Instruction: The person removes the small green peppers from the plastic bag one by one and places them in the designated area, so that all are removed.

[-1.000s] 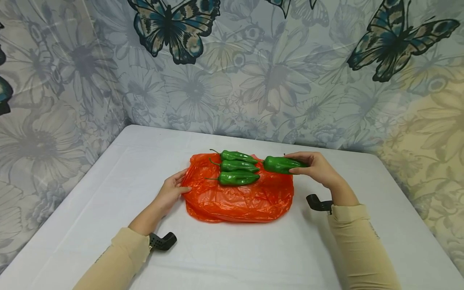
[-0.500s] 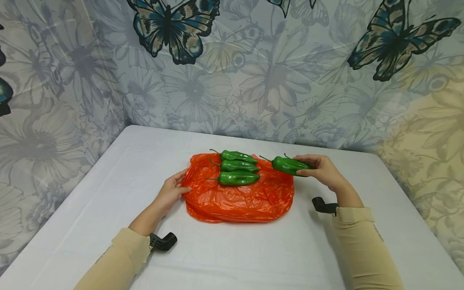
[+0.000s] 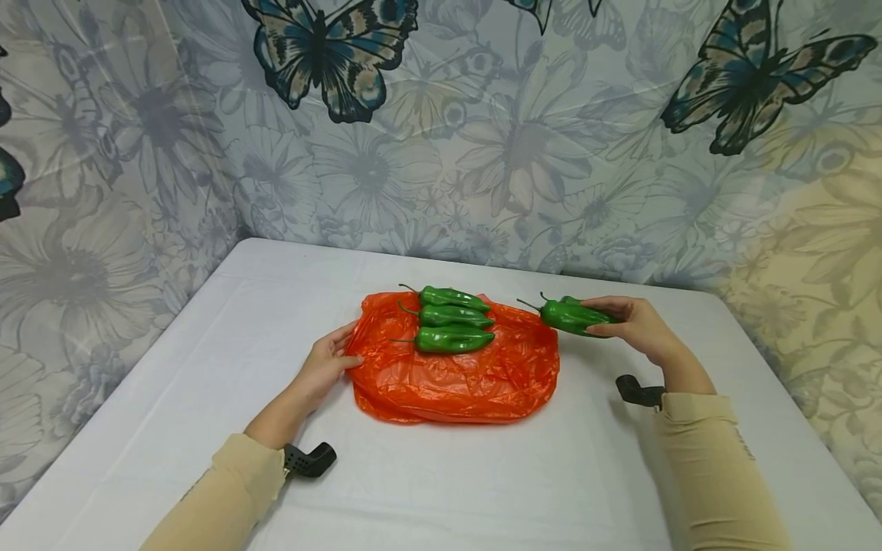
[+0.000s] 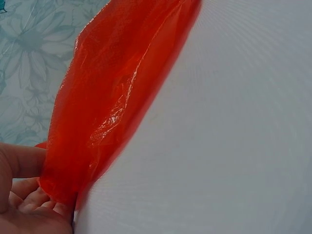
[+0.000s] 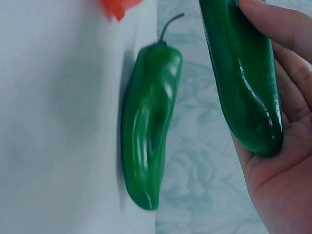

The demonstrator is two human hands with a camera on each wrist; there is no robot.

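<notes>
My left hand (image 3: pixel 324 363) pinches the left edge of a crumpled orange-red plastic bag (image 3: pixel 455 386) lying on the table. In the left wrist view, the bag (image 4: pixel 105 107) passes between thumb and fingers. Three glossy green peppers lie side by side on the bag: a back one (image 3: pixel 451 297), a middle one (image 3: pixel 455 315) and a front one (image 3: pixel 453 340). Right of them, my right hand (image 3: pixel 641 327) holds another green pepper (image 3: pixel 566 317) above the table, stem pointing left. Behind it, partly hidden, a further pepper (image 5: pixel 151 126) lies on the table.
A white cloth covers the table (image 3: pixel 482 482). Patterned fabric with butterflies (image 3: pixel 448 153) hangs behind and along the sides. Black wrist mounts, left (image 3: pixel 310 459) and right (image 3: pixel 637 392), stick out beneath the forearms.
My right hand has moved to the right with the pepper, from over the bag to beyond its right edge. More of the pepper behind now shows. The left hand has stayed put.
</notes>
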